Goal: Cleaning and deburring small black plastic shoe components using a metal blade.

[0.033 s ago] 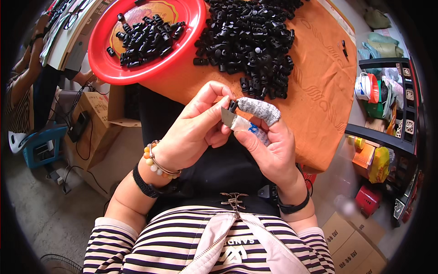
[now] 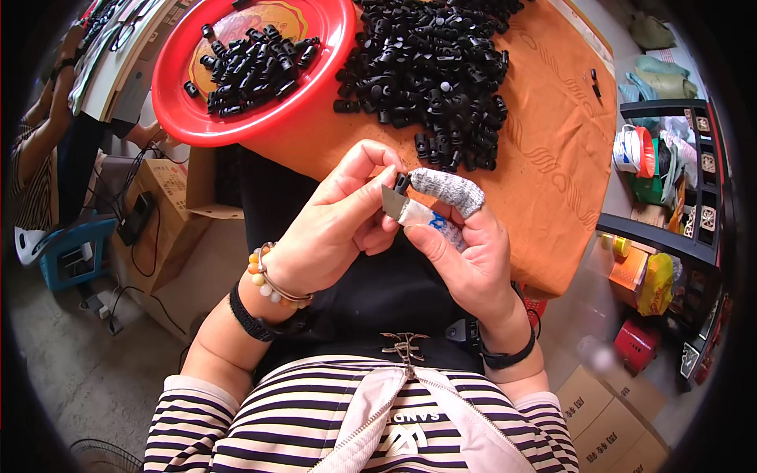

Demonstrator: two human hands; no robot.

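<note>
Between the thumb and fingers of my left hand (image 2: 347, 201) is a small black plastic cord lock (image 2: 402, 183), mostly covered by the fingertips. My right hand (image 2: 473, 256) grips a short knife (image 2: 394, 203) with a broad flat blade and a handle wrapped in white and blue. The blade lies right beside the cord lock, close to my left thumb. A grey knitted sleeve (image 2: 448, 189) covers the right index finger, whose tip reaches the cord lock. Beyond my hands, a large heap of black cord locks (image 2: 434, 79) lies on the orange tablecloth (image 2: 552, 158).
A red round tray (image 2: 169, 110) with more black cord locks stands at the far left of the table. Cardboard boxes (image 2: 169, 205) and a blue stool (image 2: 71, 252) are on the left. At right stands a dark shelf (image 2: 662, 244) with buckets and bags. Another person's arm (image 2: 47, 118) shows far left.
</note>
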